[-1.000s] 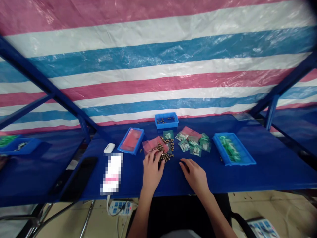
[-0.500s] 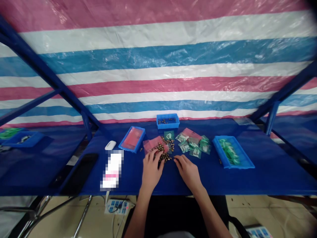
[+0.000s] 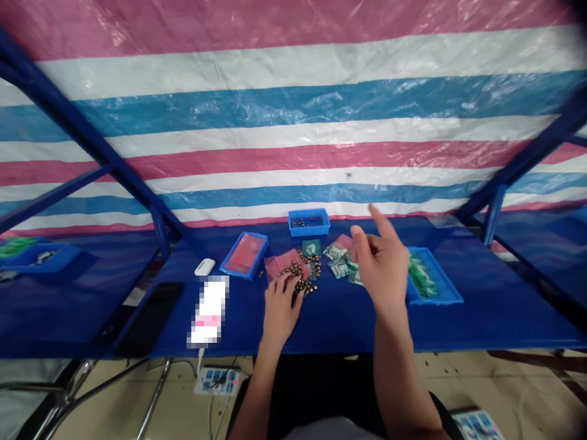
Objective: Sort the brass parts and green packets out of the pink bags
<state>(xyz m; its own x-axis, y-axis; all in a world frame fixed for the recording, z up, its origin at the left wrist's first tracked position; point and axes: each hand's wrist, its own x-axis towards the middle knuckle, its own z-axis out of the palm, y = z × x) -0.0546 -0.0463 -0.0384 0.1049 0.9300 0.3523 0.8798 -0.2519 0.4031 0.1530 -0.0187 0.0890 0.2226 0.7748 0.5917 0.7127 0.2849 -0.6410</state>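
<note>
My left hand (image 3: 280, 318) rests with spread fingers on a heap of small brass-coloured metal parts (image 3: 302, 278), which lies partly on a pink plastic bag (image 3: 279, 264). My right hand (image 3: 380, 264) is raised above several small green-and-clear bags (image 3: 339, 266), with its index finger extended. Its curled fingers and thumb hide whether it holds a small part. A blue tray of green packets (image 3: 435, 293) lies just right of that hand.
A small blue tray of metal parts (image 3: 309, 222) stands at the back, and a blue tray with a pink sheet (image 3: 244, 255) lies left of it. A white oval object (image 3: 205, 266), a blurred white package (image 3: 208, 311) and a black phone (image 3: 149, 318) lie further left. A striped tarpaulin forms the backdrop.
My right hand has lifted off the table and moved up and away from the brass heap, over the green bags. My left hand stays on the heap.
</note>
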